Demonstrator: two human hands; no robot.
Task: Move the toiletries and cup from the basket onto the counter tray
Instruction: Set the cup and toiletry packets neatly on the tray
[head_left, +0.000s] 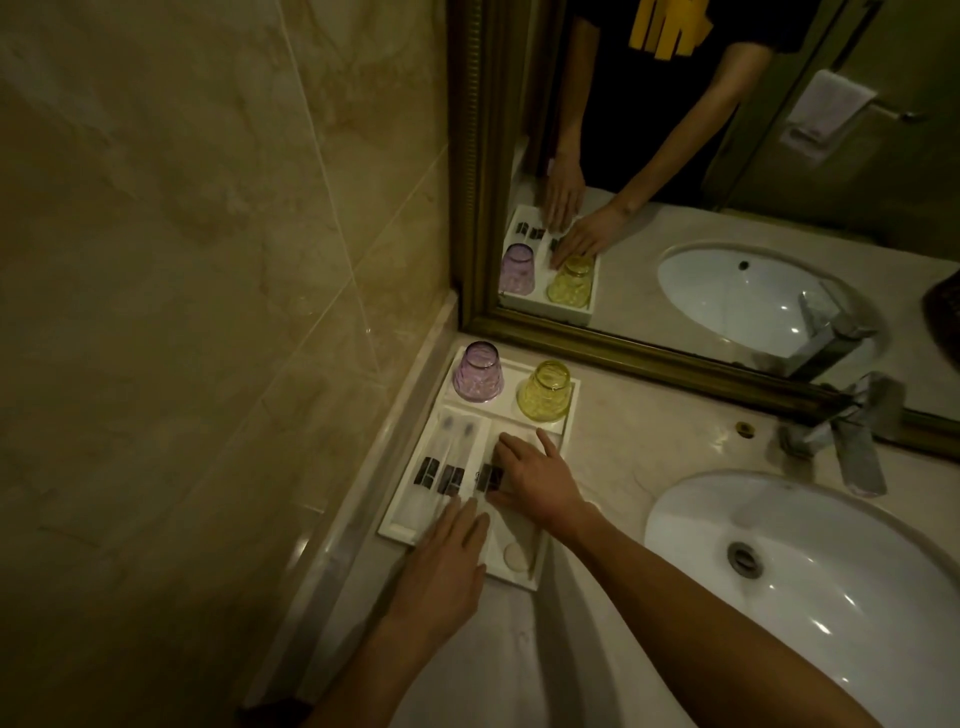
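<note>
Tray (569, 410) sat in the counter's far-left corner against wall and mirror frame | we laid left hand (441, 566) flat, fingers together, on its near edge | right hand (535, 478) spread, pressing a toiletry packet (485, 475) | purple cup (478, 371), yellow cup (545, 392) inverted in far compartment | sink (810, 566) close right.

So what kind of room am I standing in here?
Most likely a hotel bathroom. There is a white washbasin set in a marble counter, a gold-framed mirror above it, and a white amenity tray holding wrapped toothbrushes and upturned cups.
</note>
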